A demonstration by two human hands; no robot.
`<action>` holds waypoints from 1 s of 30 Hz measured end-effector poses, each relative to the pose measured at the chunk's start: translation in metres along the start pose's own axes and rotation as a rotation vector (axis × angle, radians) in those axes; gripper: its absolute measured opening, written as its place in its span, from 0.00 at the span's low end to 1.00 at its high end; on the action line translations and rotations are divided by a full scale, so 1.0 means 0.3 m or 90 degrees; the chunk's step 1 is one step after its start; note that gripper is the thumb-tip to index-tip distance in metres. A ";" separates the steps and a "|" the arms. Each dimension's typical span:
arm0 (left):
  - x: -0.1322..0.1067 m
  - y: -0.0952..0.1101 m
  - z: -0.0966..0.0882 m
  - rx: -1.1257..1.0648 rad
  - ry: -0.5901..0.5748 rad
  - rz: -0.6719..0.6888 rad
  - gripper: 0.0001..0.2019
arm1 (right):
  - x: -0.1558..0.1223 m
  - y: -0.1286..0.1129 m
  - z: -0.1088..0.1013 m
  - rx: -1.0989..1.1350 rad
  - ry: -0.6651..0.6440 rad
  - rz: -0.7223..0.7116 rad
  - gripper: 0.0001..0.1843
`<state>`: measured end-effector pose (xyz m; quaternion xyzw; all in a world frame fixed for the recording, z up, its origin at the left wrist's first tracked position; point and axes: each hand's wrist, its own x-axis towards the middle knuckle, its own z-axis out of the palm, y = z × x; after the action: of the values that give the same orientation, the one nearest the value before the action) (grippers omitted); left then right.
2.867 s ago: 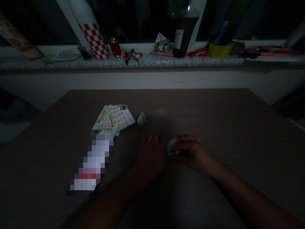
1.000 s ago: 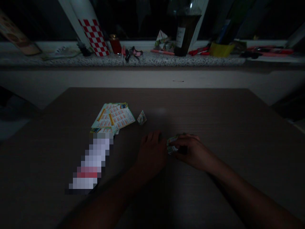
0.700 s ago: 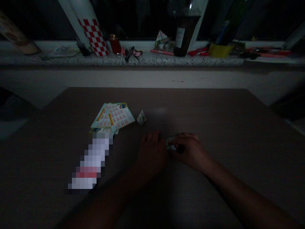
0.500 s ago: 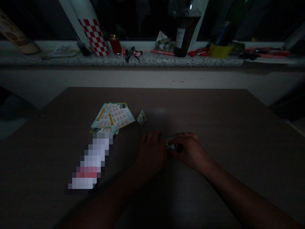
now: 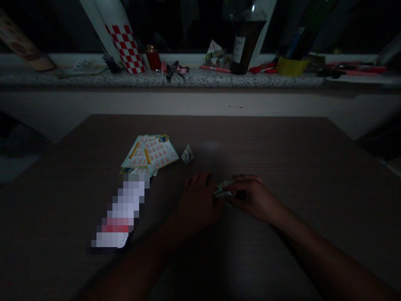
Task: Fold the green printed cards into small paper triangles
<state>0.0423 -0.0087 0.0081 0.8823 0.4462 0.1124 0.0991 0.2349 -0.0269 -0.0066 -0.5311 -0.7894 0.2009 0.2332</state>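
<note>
A small piece of printed paper, partly folded, lies on the table between my two hands and is largely covered by them. My right hand pinches its right side between thumb and curled fingers. At its left edge, my left hand presses on the paper with fingers bent, thumb side toward it. Beyond my left hand stands a small folded paper shape with a pointed top. Left of that, several printed cards lie fanned in a loose pile.
A phone with a blurred-out screen lies left of my left forearm, touching the card pile. Behind the wooden table, a stone windowsill carries a red-checked bottle, a dark bottle, a red jar and a yellow holder.
The paper between my hands shows more of its surface, with a lifted fold now visible. My hands have parted slightly. The view has shifted a little.
</note>
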 end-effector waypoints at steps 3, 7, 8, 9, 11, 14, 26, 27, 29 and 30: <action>0.005 -0.004 -0.007 -0.015 -0.007 -0.013 0.13 | 0.001 0.000 0.001 0.000 -0.004 0.001 0.12; 0.012 -0.012 -0.013 -0.029 -0.013 -0.031 0.10 | 0.002 -0.007 -0.007 -0.008 -0.012 0.005 0.11; 0.013 -0.016 -0.016 -0.035 -0.018 -0.038 0.09 | 0.002 -0.008 -0.009 -0.011 -0.014 0.004 0.10; 0.013 -0.022 -0.019 -0.042 -0.024 -0.045 0.08 | 0.002 -0.009 -0.011 -0.014 -0.017 0.003 0.09; 0.013 -0.037 -0.028 -0.053 -0.032 -0.059 0.05 | 0.001 -0.011 -0.013 -0.017 -0.018 0.000 0.09; 0.013 -0.063 -0.041 -0.062 -0.027 -0.078 0.02 | 0.001 -0.012 -0.014 -0.015 -0.014 0.004 0.11; -0.018 -0.069 -0.024 -0.160 0.027 0.050 0.12 | -0.023 -0.014 -0.027 -0.025 -0.031 -0.020 0.20; -0.021 -0.064 -0.024 -0.166 0.016 0.078 0.12 | -0.027 -0.013 -0.029 -0.023 -0.037 -0.029 0.22; -0.020 -0.059 -0.024 -0.164 -0.003 0.118 0.12 | -0.033 -0.011 -0.033 -0.017 -0.049 -0.042 0.23; -0.017 -0.059 -0.023 -0.160 -0.008 0.128 0.11 | -0.035 -0.011 -0.035 -0.015 -0.053 -0.045 0.22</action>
<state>0.0237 -0.0019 0.0091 0.9039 0.3371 0.1715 0.1997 0.2419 -0.0373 0.0021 -0.4966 -0.8192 0.2051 0.2007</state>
